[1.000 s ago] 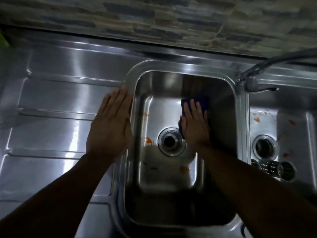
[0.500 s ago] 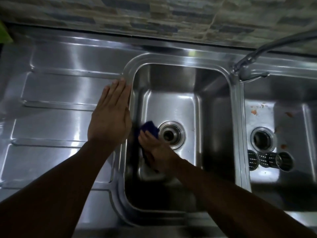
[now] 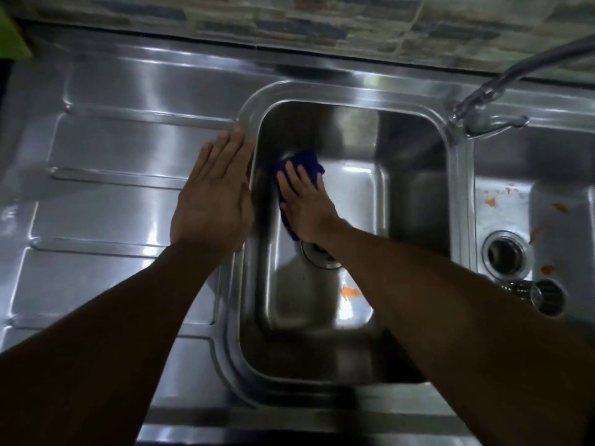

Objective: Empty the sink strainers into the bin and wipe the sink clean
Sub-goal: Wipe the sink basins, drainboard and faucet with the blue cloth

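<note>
Right hand [image 3: 304,204] covering blue cloth [image 3: 302,160], forearm hiding drain [image 3: 317,254]

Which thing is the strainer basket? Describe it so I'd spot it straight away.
Start at the right-hand steel basin, the one smeared with orange food bits beside the curved tap. Look just below its round drain hole, near the person's right forearm. There a small perforated metal strainer cup lies tipped on its side, unlike the fixed, flat drain ring.

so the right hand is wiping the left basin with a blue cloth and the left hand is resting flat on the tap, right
Not quite. In the head view the left hand lies flat on the drainboard, not on the tap. The right hand is indeed pressing the blue cloth inside the left basin.
</note>
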Demonstrator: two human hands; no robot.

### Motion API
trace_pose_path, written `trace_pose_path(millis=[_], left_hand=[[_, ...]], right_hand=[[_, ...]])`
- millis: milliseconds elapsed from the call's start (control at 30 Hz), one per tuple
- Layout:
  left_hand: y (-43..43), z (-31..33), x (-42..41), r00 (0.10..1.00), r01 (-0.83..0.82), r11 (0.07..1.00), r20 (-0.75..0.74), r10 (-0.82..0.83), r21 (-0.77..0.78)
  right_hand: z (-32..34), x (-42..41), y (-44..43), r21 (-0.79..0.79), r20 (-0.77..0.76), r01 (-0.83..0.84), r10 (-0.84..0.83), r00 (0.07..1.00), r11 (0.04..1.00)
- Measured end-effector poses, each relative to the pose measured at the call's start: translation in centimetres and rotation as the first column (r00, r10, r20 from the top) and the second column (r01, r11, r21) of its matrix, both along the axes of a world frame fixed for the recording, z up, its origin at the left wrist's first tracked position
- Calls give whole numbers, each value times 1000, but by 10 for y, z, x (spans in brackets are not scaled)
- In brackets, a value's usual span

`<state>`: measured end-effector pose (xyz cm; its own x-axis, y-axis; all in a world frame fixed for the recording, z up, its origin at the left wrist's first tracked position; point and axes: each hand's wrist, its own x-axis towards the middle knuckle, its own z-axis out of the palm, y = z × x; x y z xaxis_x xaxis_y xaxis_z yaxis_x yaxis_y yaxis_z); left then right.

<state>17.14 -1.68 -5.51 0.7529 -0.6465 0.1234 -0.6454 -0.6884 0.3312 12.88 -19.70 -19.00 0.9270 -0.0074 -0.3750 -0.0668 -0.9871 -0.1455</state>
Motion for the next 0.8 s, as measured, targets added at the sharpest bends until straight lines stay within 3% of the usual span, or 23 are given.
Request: trace_pose_path(millis=[167,267,333,433,533,600,800], left_hand=[[-1,0,1,1000,-10,1000,1,10,21],[-1,0,1,1000,-12,1000,-11,12,24],[-2,1,1,1000,-8,1000,-16,8,23],[-1,4,1,1000,4,1000,-31,-3,29],[-1,5,-1,999,0,999,-48,2,35],[-1,5,-1,998,-7,999,-56,9,34],[-1,1,0,999,-17,1000,-33,16,-6]], right_hand=[[2,-88,52,125,-2,-156,158,988,980],[8,-148,44,171,-143,-397,421,896,902],[13,-168,26,154,-222,-451,475,851,879],[29,-188,-5,109,-364,-263,284,887,959],[38,-212,-16,-89,-371,49,-79,925,995],[34,-213,-14,-121,-325,191,-221,920,974],[6,-108,-69,-16,-82,311,-311,947,950]])
